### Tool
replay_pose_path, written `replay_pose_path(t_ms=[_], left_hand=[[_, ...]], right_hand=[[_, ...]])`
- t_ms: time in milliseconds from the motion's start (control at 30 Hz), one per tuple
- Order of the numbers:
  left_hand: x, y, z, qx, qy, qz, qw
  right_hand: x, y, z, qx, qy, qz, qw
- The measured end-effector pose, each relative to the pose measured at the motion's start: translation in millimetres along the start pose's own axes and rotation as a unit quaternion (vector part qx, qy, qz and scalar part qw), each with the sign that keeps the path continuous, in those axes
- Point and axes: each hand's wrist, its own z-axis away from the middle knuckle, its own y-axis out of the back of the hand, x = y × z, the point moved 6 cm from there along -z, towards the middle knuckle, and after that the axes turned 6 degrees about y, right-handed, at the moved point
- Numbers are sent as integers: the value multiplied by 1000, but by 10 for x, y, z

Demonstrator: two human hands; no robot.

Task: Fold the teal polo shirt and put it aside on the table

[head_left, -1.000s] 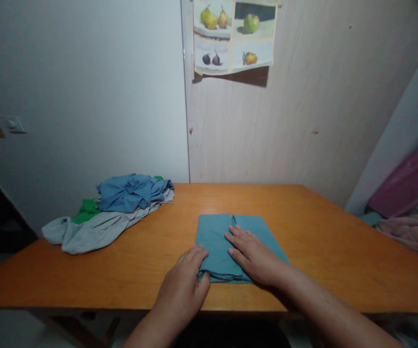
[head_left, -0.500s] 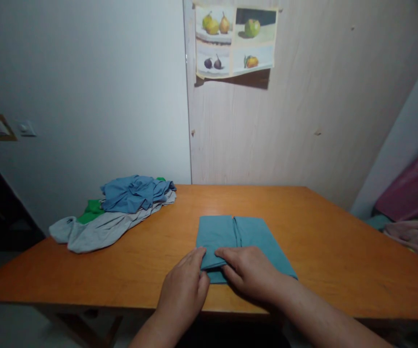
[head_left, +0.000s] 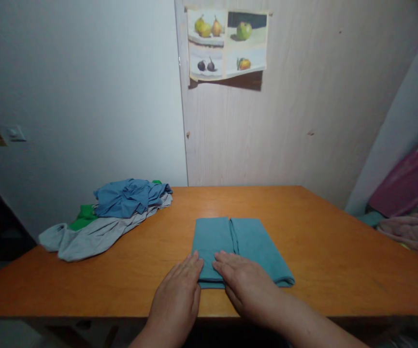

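A teal folded garment (head_left: 255, 241) lies flat near the front edge of the wooden table, with a seam or gap running between its two folded halves. On its near left edge rests my left hand (head_left: 180, 285), fingers stretched forward and touching the cloth. My right hand (head_left: 245, 280) lies flat across the front middle of the cloth, fingers extended to the left. Neither hand grips the fabric. What kind of garment it is cannot be made out, and part of its front edge is hidden under my right hand.
At the table's (head_left: 324, 251) left back sits a loose pile of clothes: a blue garment (head_left: 125, 198), a grey one (head_left: 89, 241) and a bit of green cloth (head_left: 83, 217). A fruit picture sheet (head_left: 227, 44) hangs on the wall. Pinkish fabric (head_left: 411, 232) is beyond the right edge.
My fingers have let go of the cloth's near left edge, which now lies lower and flatter. Both hands have flattened onto it. The whole view has shifted slightly.
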Motion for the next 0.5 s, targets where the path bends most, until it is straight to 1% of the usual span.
replay_pose_path(t_ms=[100,167,267,333,400,433,500], left_hand=[[-20,44,2,-24,-12,3,1000],[-19,125,-47,-37,-20,19,999],[8,248,-225,-44,-38,67,996],[20,260,-393,-45,-53,107,992],[5,197,-572,-48,-63,140,987],[-10,145,-658,-52,-67,153,985],[-32,26,-813,-72,-76,176,979]], right_hand=[[-48,6,57,-13,-12,-22,1000],[-55,-3,84,-21,-24,-42,999],[-74,-17,92,-30,-31,-67,997],[-95,9,85,-26,-32,-83,996],[-89,84,84,-7,-33,-107,994],[-51,145,93,15,-41,-119,992],[140,313,153,94,-87,-133,983]])
